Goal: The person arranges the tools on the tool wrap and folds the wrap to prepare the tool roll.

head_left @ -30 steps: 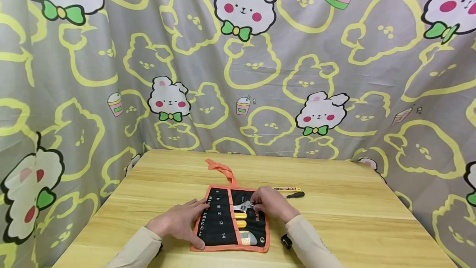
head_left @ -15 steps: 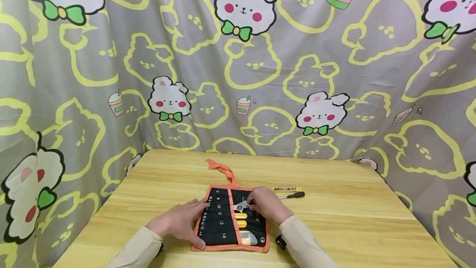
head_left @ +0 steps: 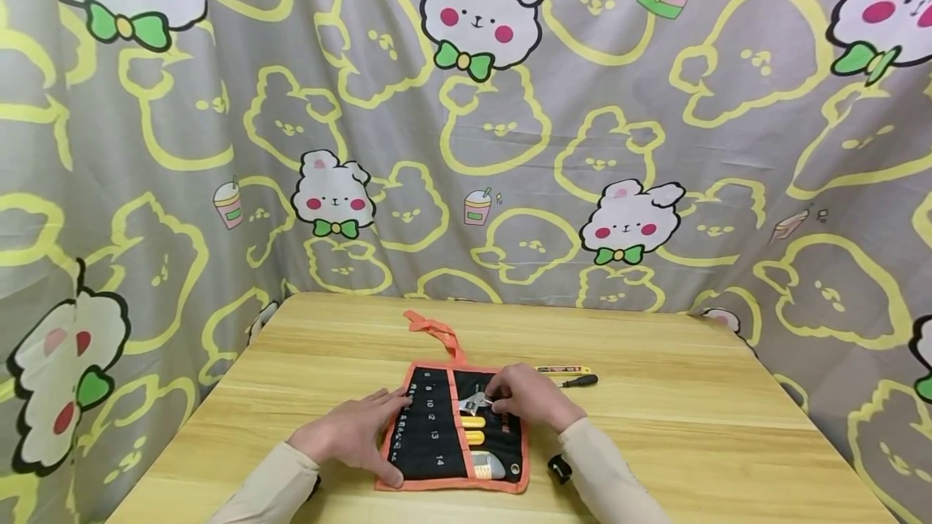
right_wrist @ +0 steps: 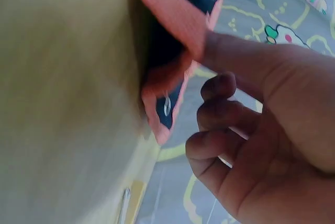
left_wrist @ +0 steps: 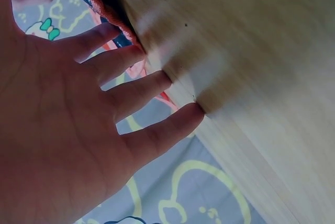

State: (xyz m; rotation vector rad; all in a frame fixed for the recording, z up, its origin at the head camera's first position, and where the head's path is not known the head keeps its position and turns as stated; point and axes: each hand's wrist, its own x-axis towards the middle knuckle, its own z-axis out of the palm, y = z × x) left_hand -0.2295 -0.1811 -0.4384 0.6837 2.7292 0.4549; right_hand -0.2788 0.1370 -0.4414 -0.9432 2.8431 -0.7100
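Tool pouch [head_left: 415, 451] lay partly under the spread left hand [head_left: 355, 428]; whether the right hand [head_left: 535, 396] pinched the wrench [head_left: 473, 404], we could not tell.

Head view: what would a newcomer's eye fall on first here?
Probably the curtain with its big rabbit faces, behind the table. Next, the black pouch with orange edging, spread on the table at lower centre. In it, two bright yellow handles stand out beside the silver wrench.
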